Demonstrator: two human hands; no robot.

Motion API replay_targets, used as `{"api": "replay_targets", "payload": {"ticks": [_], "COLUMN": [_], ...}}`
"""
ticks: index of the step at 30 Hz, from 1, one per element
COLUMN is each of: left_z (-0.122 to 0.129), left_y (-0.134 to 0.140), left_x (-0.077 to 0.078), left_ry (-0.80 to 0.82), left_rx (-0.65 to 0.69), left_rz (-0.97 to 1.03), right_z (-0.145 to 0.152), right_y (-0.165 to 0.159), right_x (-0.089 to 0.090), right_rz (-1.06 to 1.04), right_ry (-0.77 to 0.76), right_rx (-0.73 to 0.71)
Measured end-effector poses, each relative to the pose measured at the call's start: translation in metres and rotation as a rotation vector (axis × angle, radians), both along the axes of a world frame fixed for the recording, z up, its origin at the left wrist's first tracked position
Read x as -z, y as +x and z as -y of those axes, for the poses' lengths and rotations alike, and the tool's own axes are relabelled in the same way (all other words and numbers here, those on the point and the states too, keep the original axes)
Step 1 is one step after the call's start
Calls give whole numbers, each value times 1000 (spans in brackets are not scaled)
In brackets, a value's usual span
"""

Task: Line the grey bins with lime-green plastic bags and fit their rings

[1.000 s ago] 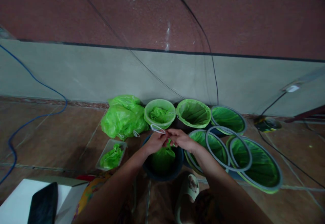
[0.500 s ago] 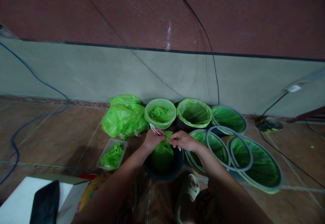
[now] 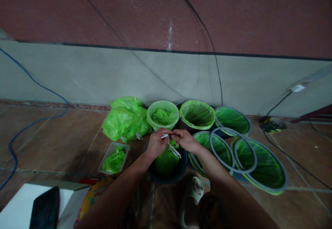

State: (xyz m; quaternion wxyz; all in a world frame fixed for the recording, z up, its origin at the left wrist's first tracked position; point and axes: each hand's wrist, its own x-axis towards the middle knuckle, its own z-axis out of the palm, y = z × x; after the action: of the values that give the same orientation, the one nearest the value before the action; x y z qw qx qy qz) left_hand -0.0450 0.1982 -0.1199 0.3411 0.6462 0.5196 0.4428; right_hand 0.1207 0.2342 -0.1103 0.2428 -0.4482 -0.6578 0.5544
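My left hand (image 3: 157, 144) and my right hand (image 3: 185, 140) meet over a dark bucket (image 3: 168, 180), fingers pinched together. Between them is a white cord (image 3: 175, 151), whose loop hangs down in front of a green plastic bag (image 3: 165, 162). The bag stands gathered inside the bucket, its top just under my fingers. A short white end shows at the left fingers. Exactly how the cord runs between the fingertips is hidden.
Green-lined bins (image 3: 197, 115) stand along the wall and to the right, with loose grey rings (image 3: 212, 153) lying across some. A stuffed green bag (image 3: 126, 118), a clear tub (image 3: 101, 166) and a white box (image 3: 18, 204) are at left. A blue cable (image 3: 38, 120) crosses the floor.
Both hands have risen slightly and come closer together. The white cord now hangs as a loop below them, where earlier it stuck out above the left hand.
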Motion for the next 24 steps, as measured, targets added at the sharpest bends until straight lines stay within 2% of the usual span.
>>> {"api": "replay_targets", "payload": {"ticks": [4,7,10,12,15,19,22,24], "left_z": [-1,-1,-2,-3,-6,-7,-7,-5], "left_y": [2,4,3,1,-2,-6,-12,-15], "left_x": [1,5,8,9,8,13,21,27], "left_ry": [-90,-180,-248,-270,-273,-275,-319,-374], "left_rx": [-60,-83,-59,-26,10,18,7,17], "left_rz": [89,141,209,202,31,-415,-690,-773], "right_z": [5,5,3,1,1,3,3,2], "right_y": [-4,-2,-1,0,-2,-3,0,3], "right_x": [-8,-8,-3,2,7,12,17,21], "right_rz": [-104,-146,-146,-82,168,575,838,951], "right_ry": [-147,-247,-259,-215,-35,266,290,268], "right_rx": [10,69,116,106,60,-13,12,19]}}
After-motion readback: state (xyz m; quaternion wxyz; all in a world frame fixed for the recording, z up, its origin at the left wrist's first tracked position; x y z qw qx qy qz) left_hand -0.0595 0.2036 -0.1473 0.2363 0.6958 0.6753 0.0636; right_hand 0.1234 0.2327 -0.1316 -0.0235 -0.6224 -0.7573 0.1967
